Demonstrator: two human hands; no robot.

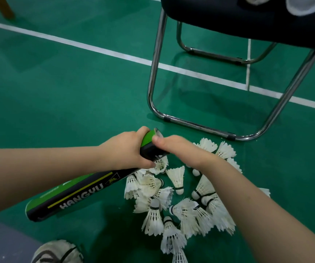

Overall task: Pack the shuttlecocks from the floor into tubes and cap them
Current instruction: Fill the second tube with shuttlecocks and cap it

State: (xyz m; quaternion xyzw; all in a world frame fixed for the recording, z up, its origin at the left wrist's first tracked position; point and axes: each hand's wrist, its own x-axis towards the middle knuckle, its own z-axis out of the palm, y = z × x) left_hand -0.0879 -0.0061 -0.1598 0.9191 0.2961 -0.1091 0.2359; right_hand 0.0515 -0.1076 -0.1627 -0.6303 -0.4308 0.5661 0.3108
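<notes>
A long green-and-black shuttlecock tube marked HANGYU slants from lower left up to the middle. My left hand grips it just below its far end. My right hand is closed over that far end, thumb pressed on the rim; whether a cap is under the palm is hidden. Several white feather shuttlecocks lie in a heap on the green floor under and to the right of my hands.
A chair with chrome tube legs and a dark seat stands just beyond the heap. White court lines cross the floor. A light shoe shows at the bottom left, on a grey strip.
</notes>
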